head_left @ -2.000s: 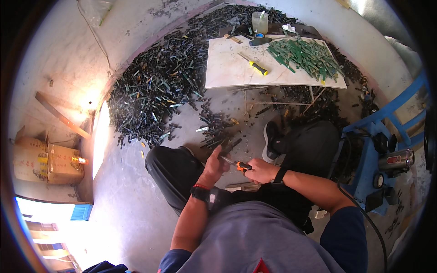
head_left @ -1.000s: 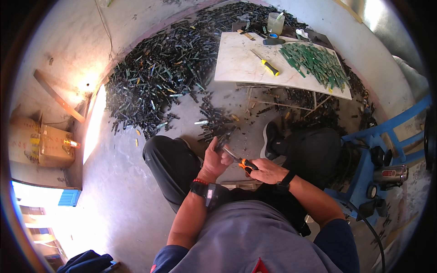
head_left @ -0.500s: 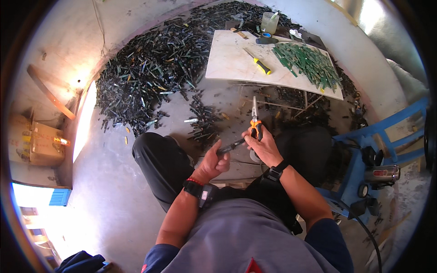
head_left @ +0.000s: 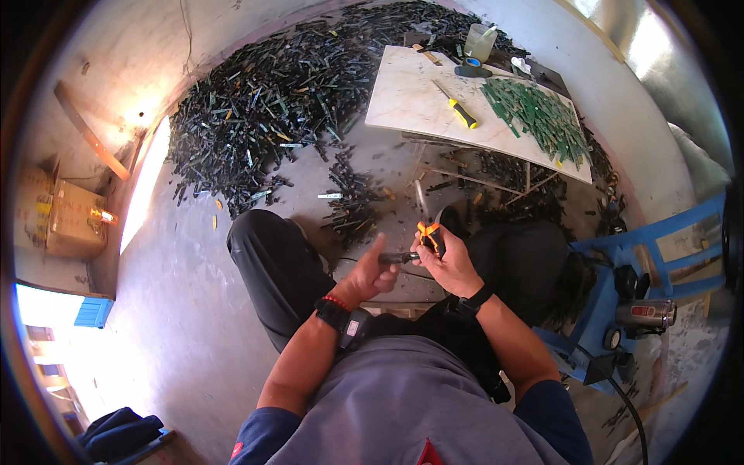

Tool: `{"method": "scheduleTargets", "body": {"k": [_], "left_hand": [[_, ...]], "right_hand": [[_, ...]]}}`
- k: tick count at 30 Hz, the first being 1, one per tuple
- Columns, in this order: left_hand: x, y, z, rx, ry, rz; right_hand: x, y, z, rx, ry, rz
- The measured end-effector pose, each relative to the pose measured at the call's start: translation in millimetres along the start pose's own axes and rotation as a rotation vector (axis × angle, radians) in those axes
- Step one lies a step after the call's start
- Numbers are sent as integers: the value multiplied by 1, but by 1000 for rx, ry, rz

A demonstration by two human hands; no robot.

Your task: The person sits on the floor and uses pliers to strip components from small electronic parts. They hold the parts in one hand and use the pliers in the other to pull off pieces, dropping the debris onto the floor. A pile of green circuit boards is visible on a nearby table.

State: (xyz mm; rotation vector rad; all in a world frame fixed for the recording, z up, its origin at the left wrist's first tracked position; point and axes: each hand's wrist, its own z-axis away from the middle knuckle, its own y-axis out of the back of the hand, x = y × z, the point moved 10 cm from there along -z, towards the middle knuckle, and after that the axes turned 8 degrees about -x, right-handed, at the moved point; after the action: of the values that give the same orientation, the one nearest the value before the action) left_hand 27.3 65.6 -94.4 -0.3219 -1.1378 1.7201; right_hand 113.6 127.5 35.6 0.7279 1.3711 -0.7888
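Between my hands, in front of my lap, is a short dark stick-like piece (head_left: 398, 257), held about level. My left hand (head_left: 369, 277) is closed on its left end, thumb pointing up. My right hand (head_left: 451, 267) grips long-nose pliers (head_left: 431, 237) with orange and black handles, jaws pointing away from me and a little left. The fingers of that hand also touch the right end of the dark piece. Beyond the pliers, a low table (head_left: 411, 97) with a pale top bears a heap of green circuit-board strips (head_left: 535, 116) and a yellow-handled screwdriver (head_left: 463, 115).
A broad pile of dark strips (head_left: 263, 116) covers the floor ahead and left, with a smaller heap (head_left: 347, 198) nearer my knees. A blue chair (head_left: 666, 252) with a metal flask (head_left: 645, 313) stands at right. A plastic cup (head_left: 480, 43) is behind the table's tools.
The dark piece has turned from slanted to about level, and my hands have drawn slightly closer together. The pliers' tip has swung to the left. The whole view has shifted a little.
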Motion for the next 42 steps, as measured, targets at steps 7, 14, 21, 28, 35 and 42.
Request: {"method": "scheduleTargets", "body": {"k": [7, 14, 21, 28, 35, 42], "left_hand": [[28, -6, 7, 16, -217, 48], [31, -8, 3, 57, -254, -280], [36, 6, 3, 186, -315, -275], [47, 13, 12, 377, -382, -460], [45, 16, 7, 374, -418, -558], [51, -3, 16, 376, -450, -477]], "right_hand": [[28, 24, 8, 271, -211, -333], [69, 26, 16, 419, -312, -597], [68, -13, 19, 317, -349, -451], [66, -27, 10, 218, -331, -343], [65, -35, 7, 164, -368, -305], [50, -28, 3, 170, -299, -105]]}}
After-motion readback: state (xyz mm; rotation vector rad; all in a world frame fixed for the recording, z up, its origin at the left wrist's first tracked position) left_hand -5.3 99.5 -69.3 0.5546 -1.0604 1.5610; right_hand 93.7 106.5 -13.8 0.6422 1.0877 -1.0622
